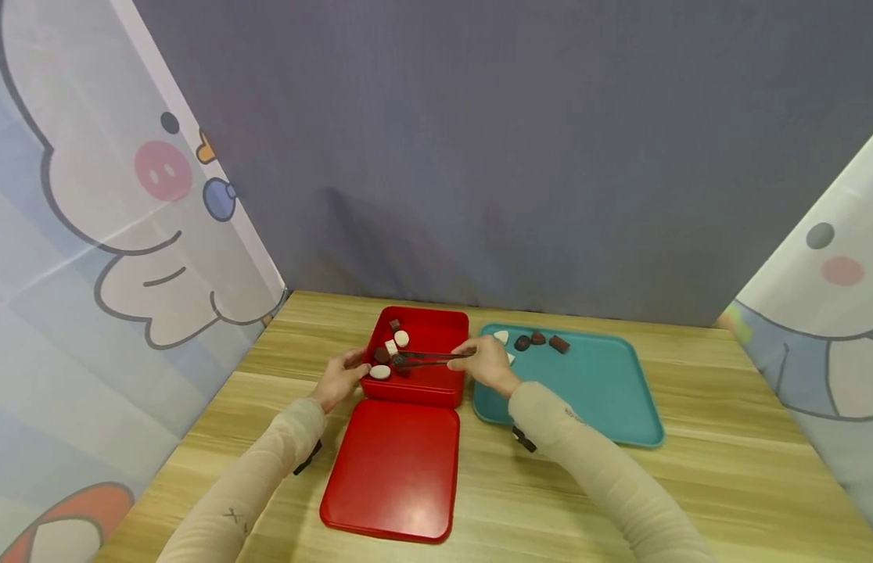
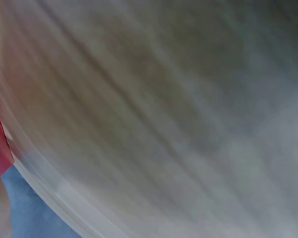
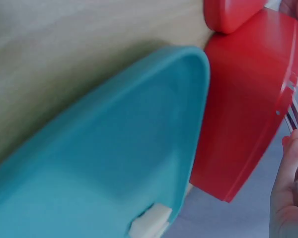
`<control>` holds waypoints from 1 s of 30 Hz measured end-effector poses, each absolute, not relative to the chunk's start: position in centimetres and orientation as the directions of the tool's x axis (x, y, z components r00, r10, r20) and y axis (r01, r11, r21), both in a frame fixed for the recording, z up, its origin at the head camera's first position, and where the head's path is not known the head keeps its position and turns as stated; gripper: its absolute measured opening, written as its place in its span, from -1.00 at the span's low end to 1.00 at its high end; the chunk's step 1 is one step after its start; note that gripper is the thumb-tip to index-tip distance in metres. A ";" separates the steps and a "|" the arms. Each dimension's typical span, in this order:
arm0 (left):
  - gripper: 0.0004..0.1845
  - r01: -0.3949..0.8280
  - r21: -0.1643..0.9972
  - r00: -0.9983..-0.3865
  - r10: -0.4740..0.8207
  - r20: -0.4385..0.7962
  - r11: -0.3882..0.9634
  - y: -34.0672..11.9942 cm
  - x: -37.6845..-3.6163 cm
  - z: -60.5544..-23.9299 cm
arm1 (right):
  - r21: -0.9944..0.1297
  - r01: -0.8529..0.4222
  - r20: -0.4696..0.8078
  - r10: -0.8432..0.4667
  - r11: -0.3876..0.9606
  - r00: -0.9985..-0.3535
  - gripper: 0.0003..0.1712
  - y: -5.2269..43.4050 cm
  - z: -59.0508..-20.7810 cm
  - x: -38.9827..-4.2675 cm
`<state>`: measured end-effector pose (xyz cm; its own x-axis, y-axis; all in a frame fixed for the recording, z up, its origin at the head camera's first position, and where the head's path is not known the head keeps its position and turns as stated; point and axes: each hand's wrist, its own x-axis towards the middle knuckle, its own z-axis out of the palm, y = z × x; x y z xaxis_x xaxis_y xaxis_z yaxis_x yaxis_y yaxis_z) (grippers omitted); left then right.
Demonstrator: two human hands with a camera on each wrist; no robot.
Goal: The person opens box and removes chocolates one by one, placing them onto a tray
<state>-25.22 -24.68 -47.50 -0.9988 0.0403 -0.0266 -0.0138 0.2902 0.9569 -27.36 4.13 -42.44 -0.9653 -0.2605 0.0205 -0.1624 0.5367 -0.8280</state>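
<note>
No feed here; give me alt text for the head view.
A person's right hand holds tongs over a red box of brown and white chocolates; the left hand touches its left side. A red lid lies in front; a teal tray with chocolates sits right.

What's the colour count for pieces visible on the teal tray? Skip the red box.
White pieces: 2 (one partly behind the right hand)
Dark brown or black pieces: 3
Total visible on the teal tray: 5
The hand and sleeve cover part of the tray, so anything under them isn't counted.
</note>
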 end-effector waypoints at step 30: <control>-0.48 -0.032 0.964 -0.999 0.016 -0.037 0.263 -24.7 -25.2 -48.0 | -0.838 -0.141 0.041 -0.197 0.528 -0.980 -0.76 8.8 -41.3 -26.6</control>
